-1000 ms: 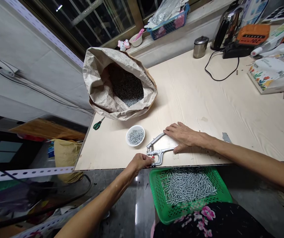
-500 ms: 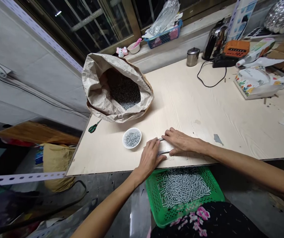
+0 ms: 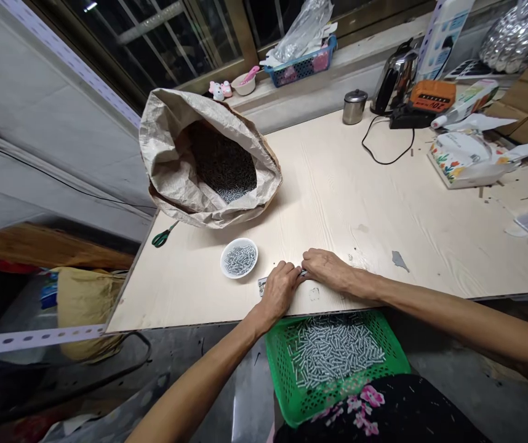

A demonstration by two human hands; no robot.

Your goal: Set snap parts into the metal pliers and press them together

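Observation:
My left hand (image 3: 280, 288) is closed around a narrow metal strip (image 3: 261, 284) near the table's front edge; its end with small holes sticks out on the left. My right hand (image 3: 329, 269) lies just to the right, its fingers curled on the strip's other end. A short length of metal shows between the hands, and most of the piece is hidden under the fingers. Left of them stands a white bowl (image 3: 228, 271) of small silvery screw-like pieces. Below the table edge, a green plastic basket (image 3: 279, 375) on the lap holds many silvery threaded pieces.
A big open paper sack (image 3: 162, 160) of dark metal pieces stands at the back left of the table (image 3: 338, 203). Green-handled scissors (image 3: 161, 237) lie near the left edge. A metal canister (image 3: 354, 107), a kettle (image 3: 392, 77) and a tissue pack (image 3: 464, 163) are at the right.
Two separate metal bars showed between my hands; now a single short length shows there. My hands are closer together, and the holed end has come into view at the left. The view has shifted slightly.

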